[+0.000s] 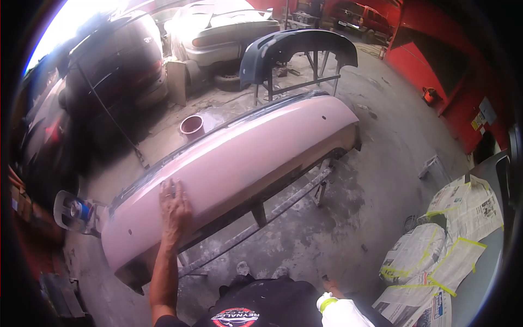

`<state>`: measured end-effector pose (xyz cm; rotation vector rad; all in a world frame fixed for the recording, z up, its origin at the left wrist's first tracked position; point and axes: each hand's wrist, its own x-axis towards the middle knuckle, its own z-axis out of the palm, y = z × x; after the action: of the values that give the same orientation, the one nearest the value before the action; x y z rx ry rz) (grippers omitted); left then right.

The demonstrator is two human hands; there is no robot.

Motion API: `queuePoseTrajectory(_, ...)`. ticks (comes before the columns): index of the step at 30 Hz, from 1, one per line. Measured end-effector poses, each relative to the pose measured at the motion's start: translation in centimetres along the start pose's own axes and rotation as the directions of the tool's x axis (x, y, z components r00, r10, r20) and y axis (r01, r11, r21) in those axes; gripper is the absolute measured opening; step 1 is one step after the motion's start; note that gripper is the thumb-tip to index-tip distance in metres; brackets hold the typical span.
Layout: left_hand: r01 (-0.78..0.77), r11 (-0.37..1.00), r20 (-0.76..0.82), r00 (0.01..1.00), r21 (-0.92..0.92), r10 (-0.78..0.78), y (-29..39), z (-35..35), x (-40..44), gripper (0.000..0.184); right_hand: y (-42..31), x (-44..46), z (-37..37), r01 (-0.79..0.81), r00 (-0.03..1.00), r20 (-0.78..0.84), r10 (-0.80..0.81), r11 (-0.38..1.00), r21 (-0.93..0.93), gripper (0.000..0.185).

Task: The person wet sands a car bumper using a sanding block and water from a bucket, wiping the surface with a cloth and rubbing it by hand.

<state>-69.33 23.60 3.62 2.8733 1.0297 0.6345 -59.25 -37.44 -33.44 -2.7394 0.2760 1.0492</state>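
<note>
A long pink-primed car bumper [245, 158] lies across a metal stand [256, 229] in front of me. On the left part of its upper face rests my left hand [175, 210], palm down with the fingers stretched out. A small dark patch shows between those fingers; I cannot tell what it is. My right hand [332, 287] hangs low beside my body, away from the bumper. Its fingers seem closed around a small dark object [326, 278], too small to name. A white covering with a yellow-green band [327, 303] partly hides the right forearm.
Behind the bumper stand a reddish bucket [192, 126] and a dark bumper [297, 52] on another stand. Parked cars [229, 35] fill the back left. Newspaper masking with yellow tape [414, 250] covers parts of a grey surface at right. A white container [73, 211] stands at left.
</note>
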Motion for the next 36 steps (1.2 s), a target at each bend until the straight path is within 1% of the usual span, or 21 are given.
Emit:
queuePoseTrajectory(3,-0.204,0.979,-0.001,0.979,-0.026,0.204,7.9,2.9,4.0,0.050,0.9,0.6,0.1,-0.025,1.000,-0.017,0.025,1.000,0.018,0.053)
queuePoseTrajectory(6,-0.367,0.930,-0.010,0.930,-0.024,0.366,15.1,6.3,7.9,0.052,0.0,0.9,-1.4,-0.068,0.994,-0.070,0.080,0.986,0.154,0.052)
queuePoseTrajectory(8,-0.436,0.900,-0.012,0.900,-0.028,0.435,19.2,8.6,10.2,0.053,-0.4,0.8,-1.9,-0.033,0.990,-0.116,0.074,0.945,0.324,0.050)
queuePoseTrajectory(9,-0.478,0.878,-0.005,0.878,-0.020,0.478,21.3,9.7,11.3,0.054,-0.2,0.9,-1.8,-0.041,0.990,-0.116,0.085,0.939,0.340,0.050)
queuePoseTrajectory(11,-0.543,0.840,-0.002,0.840,-0.016,0.543,24.6,10.9,13.4,0.056,0.4,1.2,-1.8,-0.013,0.977,-0.163,0.136,0.805,0.594,0.048)
queuePoseTrajectory(12,-0.541,0.841,0.011,0.841,-0.027,0.541,26.3,11.2,14.2,0.056,1.2,1.1,-1.9,-0.022,0.974,-0.165,0.153,0.792,0.610,0.048)
queuePoseTrajectory(14,-0.535,0.844,0.024,0.844,-0.027,0.536,29.6,12.6,16.1,0.056,3.0,0.7,-3.0,0.065,0.962,-0.258,0.090,0.843,0.534,0.049)
queuePoseTrajectory(15,-0.555,0.831,0.014,0.831,-0.039,0.556,30.9,13.4,17.1,0.056,4.3,1.0,-3.0,0.056,0.957,-0.267,0.112,0.834,0.550,0.049)
queuePoseTrajectory(17,-0.535,0.845,0.097,0.841,-0.004,0.532,32.8,15.2,18.6,0.065,7.4,0.5,-2.0,-0.093,0.951,-0.229,0.206,0.900,0.426,0.048)
queuePoseTrajectory(18,-0.539,0.842,0.104,0.838,0.007,0.536,33.6,15.8,19.2,0.064,8.7,-0.4,-2.0,-0.107,0.947,-0.230,0.225,0.894,0.436,0.048)
queuePoseTrajectory(20,-0.550,0.835,0.062,0.833,0.001,0.549,35.1,17.0,19.9,0.058,11.0,-2.0,-1.8,-0.266,0.920,-0.187,0.343,0.900,0.346,0.045)
queuePoseTrajectory(21,-0.551,0.834,0.026,0.834,0.009,0.551,35.6,17.5,20.2,0.054,13.2,-1.2,-0.1,-0.275,0.918,-0.182,0.353,0.895,0.350,0.045)
queuePoseTrajectory(23,-0.572,0.820,0.033,0.820,0.014,0.572,36.7,18.3,21.2,0.053,18.7,1.2,4.9,-0.263,0.959,-0.061,0.278,0.948,0.181,0.053)
queuePoseTrajectory(27,-0.620,0.785,0.060,0.784,0.017,0.618,40.7,19.8,23.3,0.053,21.4,2.2,8.6,-0.263,0.944,-0.102,0.313,0.903,0.341,0.055)
queuePoseTrajectory(28,-0.628,0.778,0.074,0.777,0.013,0.626,42.1,20.1,24.0,0.054,21.8,3.8,9.2,-0.143,0.970,-0.178,0.164,0.982,0.124,0.047)
queuePoseTrajectory(29,-0.628,0.778,0.075,0.776,0.006,0.626,43.7,20.7,24.6,0.054,22.1,5.0,8.8,-0.023,0.977,-0.213,0.000,0.994,-0.108,0.043)
queuePoseTrajectory(30,-0.615,0.788,0.094,0.785,0.008,0.612,45.3,21.3,25.4,0.054,18.6,4.8,4.3,-0.293,0.954,-0.041,0.295,0.955,0.056,0.040)
queuePoseTrajectory(31,-0.602,0.799,0.113,0.794,0.011,0.597,46.8,22.1,26.3,0.054,17.2,5.3,2.7,-0.299,0.953,-0.042,0.301,0.953,0.051,0.040)
queuePoseTrajectory(33,-0.621,0.783,0.149,0.772,-0.026,0.618,49.5,25.1,28.8,0.055,15.2,7.2,-0.2,-0.362,0.905,-0.033,0.423,0.810,0.462,0.043)
queuePoseTrajectory(34,-0.638,0.768,0.177,0.750,-0.058,0.637,50.9,26.5,30.2,0.056,13.7,7.3,-3.6,-0.317,0.919,-0.098,0.382,0.863,0.394,0.058)
queuePoseTrajectory(36,-0.630,0.773,0.221,0.745,-0.074,0.629,53.8,28.3,32.4,0.057,11.4,8.7,-7.9,-0.320,0.914,-0.108,0.391,0.859,0.400,0.059)
